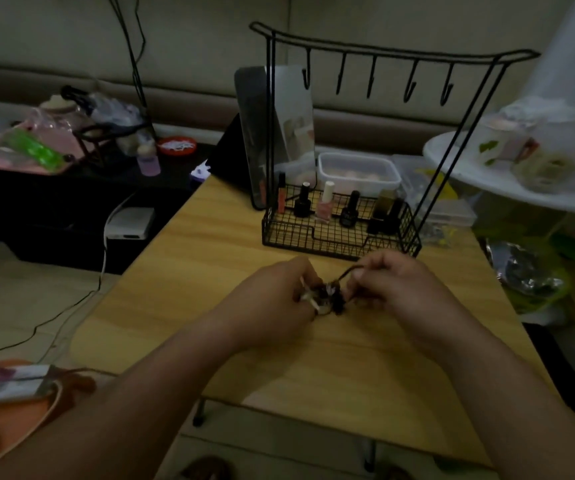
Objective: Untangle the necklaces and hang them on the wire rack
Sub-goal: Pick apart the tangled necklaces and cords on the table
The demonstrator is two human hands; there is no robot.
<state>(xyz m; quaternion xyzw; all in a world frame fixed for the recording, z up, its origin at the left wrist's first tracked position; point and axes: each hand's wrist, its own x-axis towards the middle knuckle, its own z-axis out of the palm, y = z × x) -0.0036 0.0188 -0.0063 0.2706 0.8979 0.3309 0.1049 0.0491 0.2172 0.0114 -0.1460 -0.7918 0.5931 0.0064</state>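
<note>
Both forearms reach in from the near edge — left hand and right hand meet at centre, fingers curled, each pinching the necklaces.

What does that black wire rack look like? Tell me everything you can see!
The wire rack looks like thin black metal. A curved bar across the top carries five hooks, all bare, with nothing hanging from them. Wire legs on each side run down to a mesh basket at the bottom, which holds several small bottles. It stands upright on the wooden table, toward the far edge, with a mirror just behind it.
</note>
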